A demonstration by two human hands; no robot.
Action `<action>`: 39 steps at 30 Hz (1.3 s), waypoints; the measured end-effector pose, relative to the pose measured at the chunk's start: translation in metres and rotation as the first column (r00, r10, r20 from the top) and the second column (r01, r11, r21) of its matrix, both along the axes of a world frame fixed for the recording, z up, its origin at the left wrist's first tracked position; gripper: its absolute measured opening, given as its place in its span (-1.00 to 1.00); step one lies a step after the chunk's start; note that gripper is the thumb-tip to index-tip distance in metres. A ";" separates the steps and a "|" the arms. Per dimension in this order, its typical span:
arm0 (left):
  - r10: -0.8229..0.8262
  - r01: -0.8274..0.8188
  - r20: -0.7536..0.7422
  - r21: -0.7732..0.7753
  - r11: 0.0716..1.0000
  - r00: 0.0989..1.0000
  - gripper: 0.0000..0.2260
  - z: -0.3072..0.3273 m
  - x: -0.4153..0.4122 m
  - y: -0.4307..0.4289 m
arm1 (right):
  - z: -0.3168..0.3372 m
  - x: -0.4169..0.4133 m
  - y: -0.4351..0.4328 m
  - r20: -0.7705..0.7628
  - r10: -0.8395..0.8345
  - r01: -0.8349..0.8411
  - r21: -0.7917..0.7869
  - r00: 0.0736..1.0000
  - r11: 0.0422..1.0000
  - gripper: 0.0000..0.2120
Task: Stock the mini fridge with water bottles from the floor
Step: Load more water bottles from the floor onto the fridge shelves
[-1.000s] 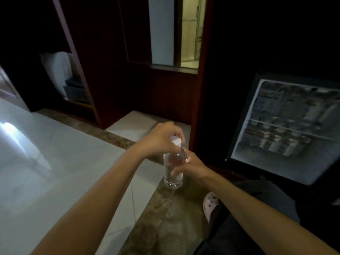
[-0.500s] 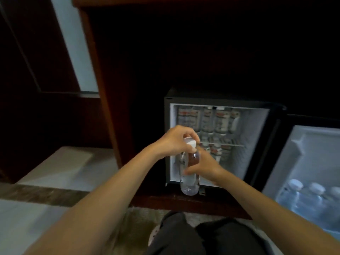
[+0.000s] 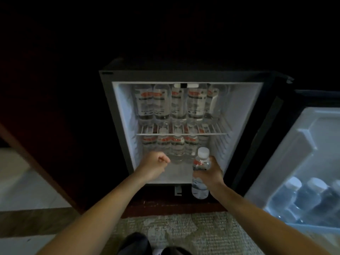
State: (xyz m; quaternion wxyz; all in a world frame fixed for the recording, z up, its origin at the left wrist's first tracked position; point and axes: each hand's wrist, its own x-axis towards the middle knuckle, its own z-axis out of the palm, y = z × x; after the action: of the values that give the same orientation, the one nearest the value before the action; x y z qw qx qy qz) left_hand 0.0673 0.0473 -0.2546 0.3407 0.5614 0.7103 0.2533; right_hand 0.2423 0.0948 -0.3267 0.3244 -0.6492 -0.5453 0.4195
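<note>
Just in front of the fridge, low down, the right hand wraps round a bottle that stands straight up, cap on top. Beside it the left hand is a fist with nothing in it. Straight ahead, inside the fridge, lies a bare spot before the back bottles.

Water bottle is showing clear glossy plastic under a matt white cap. Mini fridge is presenting smooth white plastic walls inside a matt grey frame. Wire shelf is looking like white-coated metal. Carpet is showing rough woven cloth. Floor tiles are gleaming smooth. Cabinet is appearing as dark wood.
</note>
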 end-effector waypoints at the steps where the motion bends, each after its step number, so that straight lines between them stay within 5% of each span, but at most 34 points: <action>1: -0.011 0.011 -0.019 -0.010 1.000 1.000 -0.79 -0.009 -0.003 0.011 | -0.005 -0.003 0.011 -0.009 -0.015 0.015 -0.018 1.000 1.000 -0.56; 6: -0.095 0.088 -0.077 -0.084 0.993 0.993 -0.82 -0.053 -0.011 0.066 | -0.031 -0.011 0.067 -0.087 -0.145 0.147 0.013 0.986 0.989 -0.49; 10: -0.173 0.144 -0.177 -0.165 0.976 0.969 -0.66 -0.074 -0.003 0.097 | -0.050 -0.016 0.106 -0.094 -0.280 0.286 0.059 0.955 0.956 -0.42; 15: -0.205 0.185 -0.129 -0.153 0.971 0.970 -0.62 -0.102 0.013 0.111 | -0.060 -0.018 0.136 -0.085 -0.331 0.340 0.130 0.940 0.931 -0.49; 22: -0.191 0.183 -0.045 -0.143 0.973 0.981 -0.58 -0.120 0.021 0.128 | -0.073 -0.023 0.150 -0.205 -0.417 0.442 0.095 0.885 0.892 -0.35; 27: -0.191 0.179 -0.069 -0.157 0.971 0.979 -0.54 -0.125 0.021 0.133 | -0.100 -0.024 0.146 -0.074 -0.415 0.407 -0.101 0.907 0.908 -0.42; 39: -0.143 0.148 0.040 -0.193 0.970 0.989 -0.49 -0.111 0.029 0.126 | -0.106 -0.015 0.147 -0.017 -0.279 0.268 -0.233 0.960 0.935 -0.34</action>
State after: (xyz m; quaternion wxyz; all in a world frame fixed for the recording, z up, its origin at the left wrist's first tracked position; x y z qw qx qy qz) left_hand 0.0962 0.1731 -0.3653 0.4210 0.5724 0.6842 0.1642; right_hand 0.2268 0.2417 -0.4325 0.3165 -0.7409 -0.3895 0.4462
